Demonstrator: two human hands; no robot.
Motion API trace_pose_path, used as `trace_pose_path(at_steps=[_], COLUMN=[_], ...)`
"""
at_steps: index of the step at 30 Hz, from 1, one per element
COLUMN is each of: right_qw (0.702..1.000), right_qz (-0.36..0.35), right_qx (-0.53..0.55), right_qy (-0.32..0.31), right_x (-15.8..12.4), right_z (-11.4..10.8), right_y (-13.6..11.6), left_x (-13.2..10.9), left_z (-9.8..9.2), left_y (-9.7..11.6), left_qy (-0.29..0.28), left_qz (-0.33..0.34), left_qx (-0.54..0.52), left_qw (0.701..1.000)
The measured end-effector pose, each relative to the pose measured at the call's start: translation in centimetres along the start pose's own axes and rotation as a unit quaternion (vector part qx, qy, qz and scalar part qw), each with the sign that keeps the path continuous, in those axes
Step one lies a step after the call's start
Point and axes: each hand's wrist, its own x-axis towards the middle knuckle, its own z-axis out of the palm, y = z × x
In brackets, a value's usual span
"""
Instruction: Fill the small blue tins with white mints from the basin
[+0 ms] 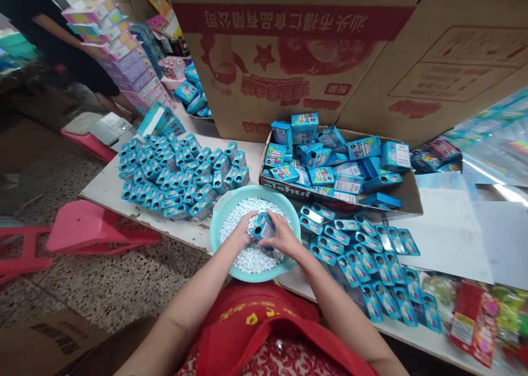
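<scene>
Clasping blue box (pixel 261 226), between left grip (pixel 244 228) and right grip (pixel 284 235), over white pellets (pixel 256 261)

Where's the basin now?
Head view, centre: the basin sits at the near edge of the table, blue boxes to its left and right. The left hand and right hand hold a box over it.
</scene>
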Motion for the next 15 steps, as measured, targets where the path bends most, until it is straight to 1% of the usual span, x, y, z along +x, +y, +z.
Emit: trace_pose_path(at_steps=[1, 3, 4, 6, 8, 9, 11, 13, 15], right_qw=[1.0, 1.0, 0.999, 0.995, 0.989, 0.986, 0.982, 0.983, 0.985], right_qz=[0.0, -0.009, -0.014, -0.009, 0.017, 0.031, 0.049, 0.048, 0.037], right_qx=[-0.02, -0.006, 0.02, 0.087, 0.141, 0.156, 0.161, 0.14, 0.113], right_qy=[0.011, 0.029, 0.033, 0.036, 0.046, 0.058, 0.087, 0.111, 0.121], right_x=[0.3, 0.6, 0.5, 0.0, -0.9, -1.3, -1.9, -2.1, -2.0], right_z=[-0.2, -0.6, -0.7, -1.0, -1.2, -1.2, -1.3, -1.1, -0.8], right_y=[-0.2, -0.7, -1.0, -1.5, -1.8, -1.9, -2.0, -2.1, -2.2], left_x=[-0.1, -0.4, -0.5, -1.0, -1.9, -2.4, -3.7, -5.0, -5.9], left_z=[0.2, 0.6, 0.8, 1.2, 1.6, 1.8, 2.4, 3.1, 4.0], left_y=[0.0, 0.2, 0.4, 0.9, 1.7, 2.1, 3.1, 3.7, 3.8], left_qy=[-0.008, -0.024, -0.025, -0.012, 0.005, 0.005, -0.019, -0.054, -0.069], left_qz=[-0.018, -0.037, -0.023, 0.038, 0.101, 0.118, 0.122, 0.123, 0.154], left_qx=[-0.002, -0.002, 0.0, 0.014, 0.03, 0.033, 0.02, -0.005, -0.014], left_qw=[1.0, 0.999, 0.999, 0.999, 0.994, 0.992, 0.992, 0.991, 0.986])
